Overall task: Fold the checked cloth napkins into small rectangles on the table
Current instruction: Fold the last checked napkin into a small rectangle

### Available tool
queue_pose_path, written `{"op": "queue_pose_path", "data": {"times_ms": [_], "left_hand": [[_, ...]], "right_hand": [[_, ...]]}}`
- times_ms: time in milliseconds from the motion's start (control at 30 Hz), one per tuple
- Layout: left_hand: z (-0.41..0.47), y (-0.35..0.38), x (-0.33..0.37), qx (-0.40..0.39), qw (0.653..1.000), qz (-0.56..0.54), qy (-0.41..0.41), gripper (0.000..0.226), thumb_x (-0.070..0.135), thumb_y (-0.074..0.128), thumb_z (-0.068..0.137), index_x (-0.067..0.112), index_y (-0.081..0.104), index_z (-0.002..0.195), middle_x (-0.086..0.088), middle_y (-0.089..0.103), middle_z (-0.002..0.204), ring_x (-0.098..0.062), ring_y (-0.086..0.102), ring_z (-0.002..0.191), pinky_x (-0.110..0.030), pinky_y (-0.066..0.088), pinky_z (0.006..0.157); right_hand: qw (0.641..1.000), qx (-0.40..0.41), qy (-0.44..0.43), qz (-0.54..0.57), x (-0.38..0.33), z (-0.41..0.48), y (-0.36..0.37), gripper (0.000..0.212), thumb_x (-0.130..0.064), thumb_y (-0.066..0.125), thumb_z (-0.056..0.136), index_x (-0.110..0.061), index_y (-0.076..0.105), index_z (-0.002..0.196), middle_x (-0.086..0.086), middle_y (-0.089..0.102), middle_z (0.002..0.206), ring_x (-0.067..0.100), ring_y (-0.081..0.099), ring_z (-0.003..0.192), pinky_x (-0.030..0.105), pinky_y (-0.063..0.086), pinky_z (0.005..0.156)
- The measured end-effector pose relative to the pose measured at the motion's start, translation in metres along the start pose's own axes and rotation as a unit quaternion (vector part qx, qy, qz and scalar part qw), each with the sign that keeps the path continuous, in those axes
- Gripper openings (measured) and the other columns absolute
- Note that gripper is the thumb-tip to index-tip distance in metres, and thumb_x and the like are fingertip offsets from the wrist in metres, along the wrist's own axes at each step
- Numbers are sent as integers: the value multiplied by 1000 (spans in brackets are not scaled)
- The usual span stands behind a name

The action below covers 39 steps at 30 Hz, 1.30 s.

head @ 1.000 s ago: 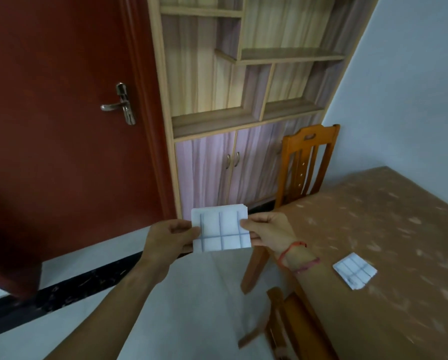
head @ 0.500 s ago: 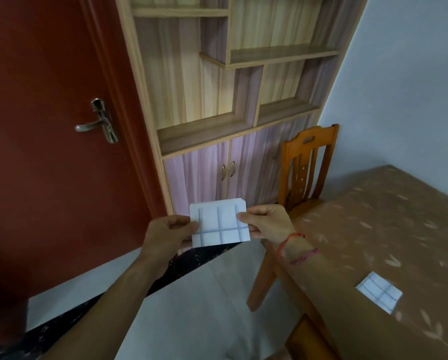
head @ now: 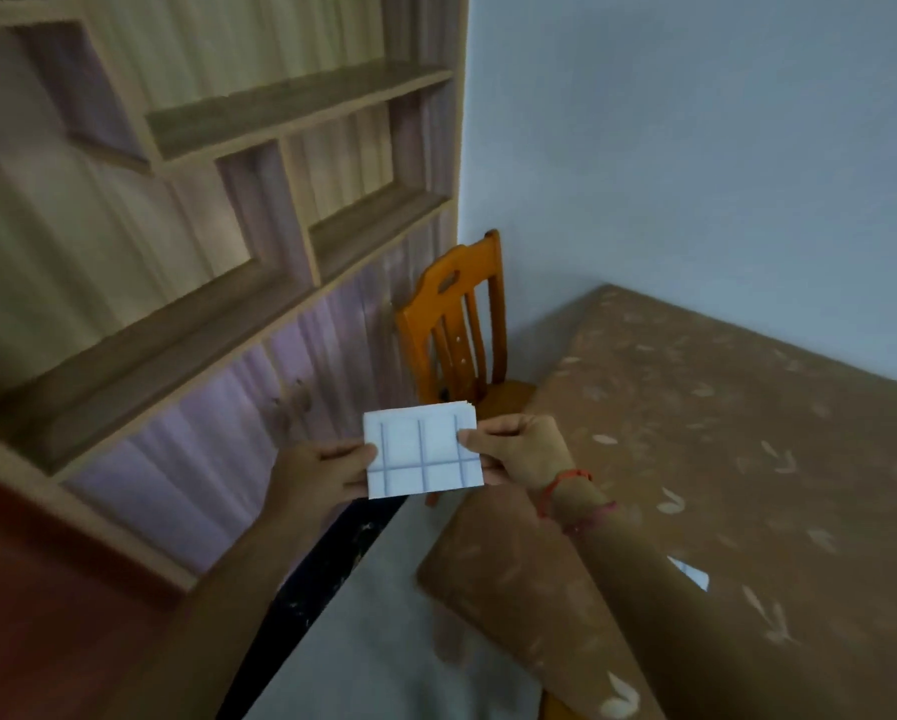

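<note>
Brown patterned table (head: 747, 459) by a pale wall, with a folded napkin held beside it.
Both hands hold a checked napkin (head: 423, 454), already a small rectangle, in the air off the table's near corner and in front of a wooden chair (head: 457, 324). The left hand (head: 316, 475) pinches its left edge and the right hand (head: 519, 449) its right edge, fingers curled onto the cloth. Another folded napkin (head: 690, 571) lies on the table, mostly hidden by the right forearm. The held one seems finished apart from setting it down; whether more remain is unclear.
</note>
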<state>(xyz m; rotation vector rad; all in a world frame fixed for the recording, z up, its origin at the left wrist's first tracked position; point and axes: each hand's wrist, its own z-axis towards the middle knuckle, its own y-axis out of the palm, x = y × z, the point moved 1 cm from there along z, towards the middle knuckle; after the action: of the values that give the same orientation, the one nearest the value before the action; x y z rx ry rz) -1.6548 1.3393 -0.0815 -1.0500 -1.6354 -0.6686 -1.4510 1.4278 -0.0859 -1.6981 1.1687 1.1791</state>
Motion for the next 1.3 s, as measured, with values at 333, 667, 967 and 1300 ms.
{"op": "queue_pose_path", "data": {"times_ms": [333, 667, 967, 1300], "left_hand": [[121, 124, 14, -169, 982, 84, 13, 18, 8, 72, 83, 2, 69, 100, -13, 71, 94, -26, 71, 82, -35, 60, 65], [208, 212, -1, -282, 950, 128, -32, 15, 7, 74, 81, 12, 68, 94, -8, 70, 96, -24, 69, 86, -42, 60, 75], [241, 314, -20, -312, 933, 181, -5, 10, 11, 74, 82, 19, 69, 87, 0, 69, 91, -17, 68, 83, -30, 60, 65], [304, 435, -48, -290, 936, 197, -18, 8, 5, 75, 79, 9, 69, 82, -5, 69, 81, -20, 70, 69, -31, 59, 59]], "right_hand": [[975, 216, 44, 15, 19, 57, -91, 11, -13, 81, 75, -5, 73, 75, 8, 73, 73, 19, 71, 66, 31, 59, 56], [926, 360, 113, 29, 36, 109, -132, 14, -12, 82, 75, -7, 69, 72, 6, 69, 70, 16, 68, 62, 29, 57, 53], [884, 437, 166, -15, 80, 154, -200, 22, -23, 80, 77, -7, 74, 90, 4, 69, 75, 15, 65, 66, 29, 60, 61], [892, 422, 149, -55, 126, 240, -301, 24, -20, 76, 81, -10, 75, 103, -3, 69, 76, 16, 68, 73, 33, 60, 70]]}}
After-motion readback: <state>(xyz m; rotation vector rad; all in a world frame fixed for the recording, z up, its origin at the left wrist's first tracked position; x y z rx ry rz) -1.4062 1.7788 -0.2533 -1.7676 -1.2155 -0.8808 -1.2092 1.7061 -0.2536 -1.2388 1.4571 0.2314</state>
